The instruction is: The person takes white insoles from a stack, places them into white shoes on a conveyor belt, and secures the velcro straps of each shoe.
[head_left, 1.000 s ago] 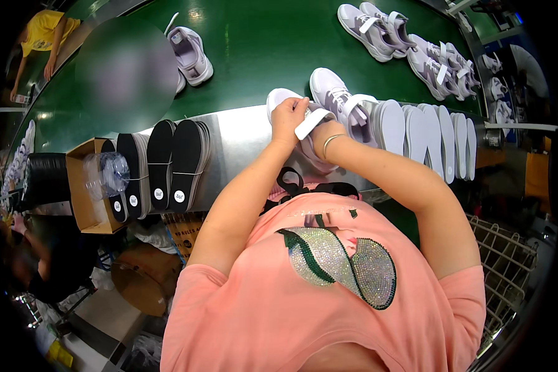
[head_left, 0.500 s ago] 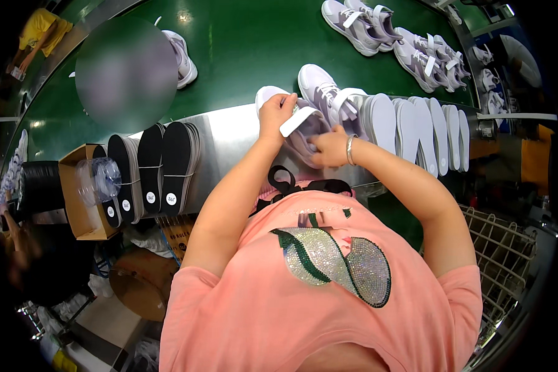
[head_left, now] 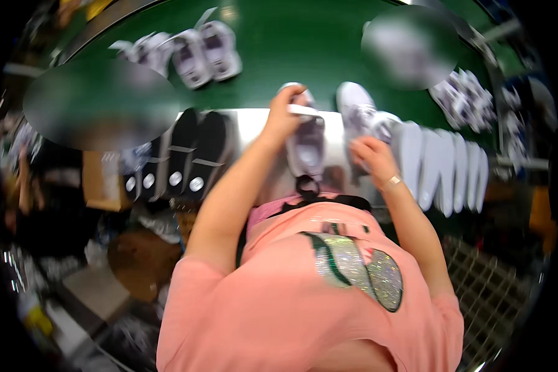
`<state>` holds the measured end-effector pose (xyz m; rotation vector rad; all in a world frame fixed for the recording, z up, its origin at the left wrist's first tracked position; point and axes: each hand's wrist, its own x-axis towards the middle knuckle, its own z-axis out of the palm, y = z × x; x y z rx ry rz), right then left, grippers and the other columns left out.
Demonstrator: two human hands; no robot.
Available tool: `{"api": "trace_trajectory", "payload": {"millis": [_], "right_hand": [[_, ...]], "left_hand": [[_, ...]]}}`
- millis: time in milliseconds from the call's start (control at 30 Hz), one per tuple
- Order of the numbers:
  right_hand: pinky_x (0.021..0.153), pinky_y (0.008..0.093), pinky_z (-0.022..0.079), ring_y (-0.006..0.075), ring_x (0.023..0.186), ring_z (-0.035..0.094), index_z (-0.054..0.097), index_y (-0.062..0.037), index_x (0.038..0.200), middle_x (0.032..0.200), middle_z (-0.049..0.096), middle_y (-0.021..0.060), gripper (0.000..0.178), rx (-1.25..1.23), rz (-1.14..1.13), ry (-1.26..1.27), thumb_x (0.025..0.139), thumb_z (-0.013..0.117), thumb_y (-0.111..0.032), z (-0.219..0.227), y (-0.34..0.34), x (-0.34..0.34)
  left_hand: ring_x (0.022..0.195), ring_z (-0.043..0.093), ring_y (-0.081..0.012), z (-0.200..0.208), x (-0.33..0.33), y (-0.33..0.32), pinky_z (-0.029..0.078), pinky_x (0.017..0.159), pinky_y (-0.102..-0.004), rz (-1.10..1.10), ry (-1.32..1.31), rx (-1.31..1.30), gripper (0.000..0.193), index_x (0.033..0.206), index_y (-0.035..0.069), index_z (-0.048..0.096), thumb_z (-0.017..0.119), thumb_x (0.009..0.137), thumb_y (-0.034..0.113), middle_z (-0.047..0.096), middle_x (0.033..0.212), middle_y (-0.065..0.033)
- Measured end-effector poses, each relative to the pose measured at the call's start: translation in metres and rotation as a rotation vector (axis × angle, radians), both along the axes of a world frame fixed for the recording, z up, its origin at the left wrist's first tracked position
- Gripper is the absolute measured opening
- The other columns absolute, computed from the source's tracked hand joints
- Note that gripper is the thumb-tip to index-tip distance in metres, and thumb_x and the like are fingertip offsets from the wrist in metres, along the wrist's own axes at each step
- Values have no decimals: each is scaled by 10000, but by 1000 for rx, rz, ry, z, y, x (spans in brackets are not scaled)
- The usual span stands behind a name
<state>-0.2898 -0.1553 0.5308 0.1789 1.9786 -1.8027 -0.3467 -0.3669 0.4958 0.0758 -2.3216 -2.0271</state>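
My left hand (head_left: 285, 113) is closed round the front part of a pale lilac sneaker (head_left: 307, 152), whose opening faces up toward me and whose white strap lies across it. The sneaker's heel end points at my waist, over the metal edge strip of the bench. To the right stands its look-alike, a second sneaker (head_left: 355, 104), toe pointing away. Beside that shoe's heel end is my right hand (head_left: 373, 158), fingers curled in and blurred. Whether anything small sits between those fingertips is hidden. White insoles (head_left: 443, 164) stand in a row right of my right hand.
Bundled black insoles (head_left: 212, 146) and a cardboard box (head_left: 102, 183) line the bench edge at left. More sneakers (head_left: 204, 56) sit on the green surface (head_left: 285, 43) at far left, others (head_left: 464, 99) at far right. A wire basket (head_left: 483, 291) stands low at right.
My right hand has come out of the sneaker's opening and moved right, beside the second sneaker. The held sneaker now points more straight away from me. The whole view has shifted.
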Motion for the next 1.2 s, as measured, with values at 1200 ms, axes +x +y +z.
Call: {"api": "trace_trajectory", "payload": {"millis": [1200], "right_hand": [[785, 388, 417, 297, 920, 518, 472, -53, 1012, 995, 535, 132, 501, 1394, -345, 30, 668, 653, -368, -14, 151, 41]], "left_hand": [[1115, 345, -382, 23, 21, 90, 301, 937, -398, -480, 297, -712, 774, 1235, -26, 294, 691, 600, 167, 380, 1192, -227]]}}
